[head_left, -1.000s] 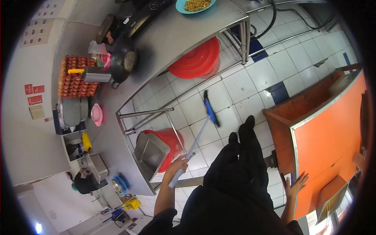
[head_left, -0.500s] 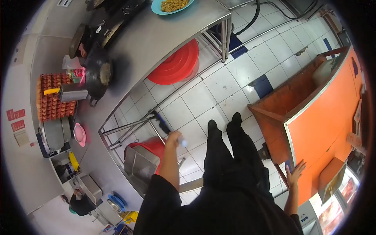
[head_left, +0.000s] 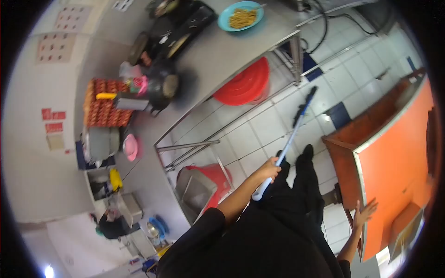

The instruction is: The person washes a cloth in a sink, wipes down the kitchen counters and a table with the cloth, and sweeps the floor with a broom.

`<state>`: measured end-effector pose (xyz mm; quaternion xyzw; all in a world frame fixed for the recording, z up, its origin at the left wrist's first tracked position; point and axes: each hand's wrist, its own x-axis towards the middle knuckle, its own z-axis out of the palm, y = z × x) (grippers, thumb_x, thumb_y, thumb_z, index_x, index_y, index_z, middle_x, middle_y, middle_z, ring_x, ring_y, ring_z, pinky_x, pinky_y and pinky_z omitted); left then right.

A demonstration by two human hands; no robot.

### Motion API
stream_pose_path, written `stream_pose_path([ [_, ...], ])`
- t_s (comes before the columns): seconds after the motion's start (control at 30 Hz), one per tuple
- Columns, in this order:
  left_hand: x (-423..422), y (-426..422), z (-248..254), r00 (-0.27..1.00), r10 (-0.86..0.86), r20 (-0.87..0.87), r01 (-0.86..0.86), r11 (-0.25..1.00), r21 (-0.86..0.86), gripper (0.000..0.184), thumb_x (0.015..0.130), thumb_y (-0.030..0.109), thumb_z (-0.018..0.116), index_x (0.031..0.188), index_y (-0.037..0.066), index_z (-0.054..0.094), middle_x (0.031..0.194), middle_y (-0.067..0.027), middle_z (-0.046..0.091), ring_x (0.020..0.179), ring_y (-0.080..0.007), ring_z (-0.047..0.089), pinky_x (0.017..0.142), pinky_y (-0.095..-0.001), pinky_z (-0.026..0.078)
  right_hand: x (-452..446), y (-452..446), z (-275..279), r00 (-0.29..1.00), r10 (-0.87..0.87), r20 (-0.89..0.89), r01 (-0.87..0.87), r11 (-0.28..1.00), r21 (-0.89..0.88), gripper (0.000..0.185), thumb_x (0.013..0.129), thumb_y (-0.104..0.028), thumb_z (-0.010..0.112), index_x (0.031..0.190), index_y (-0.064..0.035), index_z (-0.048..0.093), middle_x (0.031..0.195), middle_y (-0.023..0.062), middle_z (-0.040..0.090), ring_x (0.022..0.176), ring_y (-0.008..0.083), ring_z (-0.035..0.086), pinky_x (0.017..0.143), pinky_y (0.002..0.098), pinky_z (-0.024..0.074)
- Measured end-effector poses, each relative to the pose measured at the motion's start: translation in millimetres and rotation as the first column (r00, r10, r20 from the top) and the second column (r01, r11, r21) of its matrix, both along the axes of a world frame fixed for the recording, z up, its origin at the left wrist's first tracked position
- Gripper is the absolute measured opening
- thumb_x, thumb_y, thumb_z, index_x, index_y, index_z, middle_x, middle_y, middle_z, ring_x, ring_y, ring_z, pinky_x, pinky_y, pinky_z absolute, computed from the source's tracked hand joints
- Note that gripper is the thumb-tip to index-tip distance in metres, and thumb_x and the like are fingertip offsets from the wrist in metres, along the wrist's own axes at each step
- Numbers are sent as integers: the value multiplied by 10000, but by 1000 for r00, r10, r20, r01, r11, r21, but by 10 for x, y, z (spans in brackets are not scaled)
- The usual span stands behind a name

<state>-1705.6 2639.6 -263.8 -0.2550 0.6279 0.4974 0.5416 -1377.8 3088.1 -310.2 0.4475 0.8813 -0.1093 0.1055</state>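
My left hand (head_left: 268, 170) is closed round the light blue handle of a long brush (head_left: 292, 134). The brush's dark-bristled head (head_left: 309, 98) is on the white tiled floor beyond my feet, beside a small dark shape (head_left: 296, 116) that I cannot make out. On the right, my right hand (head_left: 365, 214) lies with spread fingers on the edge of an orange counter (head_left: 394, 171), holding nothing.
A steel table (head_left: 204, 78) on the left carries a blue plate of food (head_left: 243, 18), a black wok (head_left: 162, 85) and egg trays (head_left: 104, 111). Red tubs (head_left: 245, 83) stand beneath. A person (head_left: 111, 226) is at the lower left.
My left hand and the brush have swung from the left, near the table legs, across to the floor in front of my feet. My right hand stays on the orange counter.
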Motion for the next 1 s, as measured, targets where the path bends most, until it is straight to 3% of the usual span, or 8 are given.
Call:
stream_pose_path([
  [0.2,585,-915,733,986,-147,-84,130,975,-180,555,887,107,590,1381,72,340,663,-54,491,426,-147,467,363,-329,418,94,72,-167,999,-18,-32,22,992,121,977,848,-734,500,1576,-256,58,1633,154,-25,1490,410,-22,1065,753,15],
  [0.3,635,-1277,502,994,98,-49,-109,947,-302,360,865,83,601,1202,14,494,626,-50,489,428,-145,474,366,-328,413,103,96,-209,998,-51,29,48,994,101,996,840,-730,518,1577,-248,54,1631,164,-30,1492,405,-29,1063,753,2],
  [0.37,480,-1451,-86,883,467,-49,-460,881,109,118,845,53,601,942,-12,585,579,-41,469,436,-150,479,378,-330,414,71,67,-167,998,-54,39,52,997,63,1006,837,-727,526,1577,-238,53,1630,168,-38,1490,408,-39,1062,753,-2],
  [0.4,308,-1283,-213,908,419,-21,-412,899,148,118,845,53,601,942,-12,585,579,-41,469,436,-150,479,378,-330,414,49,72,-82,997,-65,42,64,998,24,1016,834,-724,534,1577,-227,51,1629,172,-47,1489,412,-48,1060,754,-6],
  [0.47,-58,-823,-470,848,531,0,-531,848,0,130,839,29,589,716,12,550,540,-32,433,424,-172,468,387,-339,412,-15,29,7,996,-93,17,93,995,-26,1068,814,-709,574,1576,-203,23,1622,195,-72,1483,426,-69,1060,751,-10],
  [0.67,-495,724,-817,957,288,18,-289,951,107,102,837,22,481,896,59,407,568,-61,422,422,-207,464,370,-364,389,-182,-97,144,988,-135,77,135,991,10,1078,800,-674,614,1575,-190,41,1622,194,-53,1483,436,-40,1095,709,28],
  [0.77,-590,1202,-602,991,84,-103,-96,987,-126,266,848,20,538,1078,23,405,619,-65,468,429,-200,462,368,-373,412,-181,-119,176,992,-125,36,125,992,8,1064,808,-653,619,1575,-190,44,1626,178,-52,1487,421,-43,1096,708,21],
  [1.0,-694,-127,-113,967,-236,-100,232,972,-48,495,878,77,579,1313,28,349,634,-28,474,437,-129,448,362,-310,399,-212,-143,211,986,-164,-2,164,986,-5,1052,795,-633,645,1575,-201,87,1633,157,-47,1493,401,-52,1102,693,-25],
])
